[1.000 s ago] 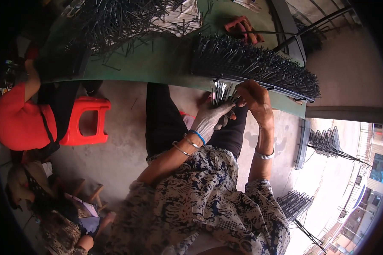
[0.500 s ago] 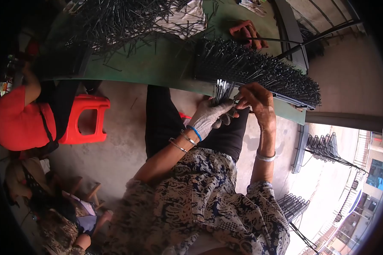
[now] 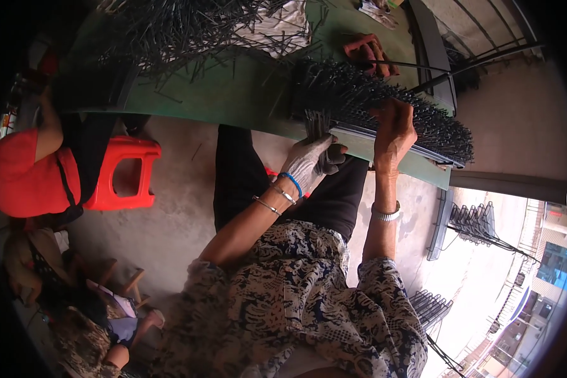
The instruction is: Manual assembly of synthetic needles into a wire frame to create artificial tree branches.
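Observation:
A grey-white work glove covers my left hand (image 3: 314, 157), which is closed around a bundle of thin dark rods (image 3: 317, 121) pointing away from me, just in front of the table edge. My bare right hand (image 3: 395, 135) is raised over the near side of a long rack densely filled with upright thin black rods (image 3: 340, 88). Its thumb and fingers are pinched together among the rod tops. Whatever lies between those fingertips is too small to make out. The rack runs along the front edge of the green table (image 3: 214, 94).
A large loose heap of black rods (image 3: 170, 31) lies on a pale cloth (image 3: 280, 28) at the table's far left. Behind the rack is a crumpled reddish cloth (image 3: 370, 53). A red plastic stool (image 3: 123, 200) and a person in a red top (image 3: 28, 179) are at left.
My right hand has moved from the bundle in my left hand up and away to the rack. My left hand has turned slightly and keeps the bundle.

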Demonstrator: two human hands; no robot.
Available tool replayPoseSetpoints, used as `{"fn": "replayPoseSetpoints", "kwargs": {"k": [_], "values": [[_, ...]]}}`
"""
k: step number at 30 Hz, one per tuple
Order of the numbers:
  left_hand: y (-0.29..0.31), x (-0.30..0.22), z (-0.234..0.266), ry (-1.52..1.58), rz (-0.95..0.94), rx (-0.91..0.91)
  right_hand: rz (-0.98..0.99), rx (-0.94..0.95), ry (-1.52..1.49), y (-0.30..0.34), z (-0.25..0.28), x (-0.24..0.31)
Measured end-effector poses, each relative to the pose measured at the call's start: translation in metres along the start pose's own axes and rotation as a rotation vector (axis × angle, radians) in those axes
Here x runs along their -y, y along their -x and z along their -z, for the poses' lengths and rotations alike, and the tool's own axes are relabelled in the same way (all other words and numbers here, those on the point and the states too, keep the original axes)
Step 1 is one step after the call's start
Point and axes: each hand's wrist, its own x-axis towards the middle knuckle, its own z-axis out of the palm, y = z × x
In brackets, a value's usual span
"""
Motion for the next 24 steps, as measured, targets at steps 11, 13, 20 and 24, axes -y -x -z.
{"fn": "replayPoseSetpoints", "kwargs": {"k": [11,13,20,24], "values": [[-0.007,0.01,0.007,0.157,-0.045,0.067,0.022,0.101,0.103,0.0,0.009,0.012],[-0.005,0.009,0.005,0.157,-0.056,0.035,0.048,0.105,0.127,-0.003,0.009,0.002],[0.005,0.003,0.004,0.077,-0.076,-0.006,0.021,0.228,0.18,-0.019,0.009,-0.002],[0.019,-0.006,-0.005,0.029,-0.048,-0.085,-0.046,0.227,0.016,-0.02,0.002,-0.008]]}}
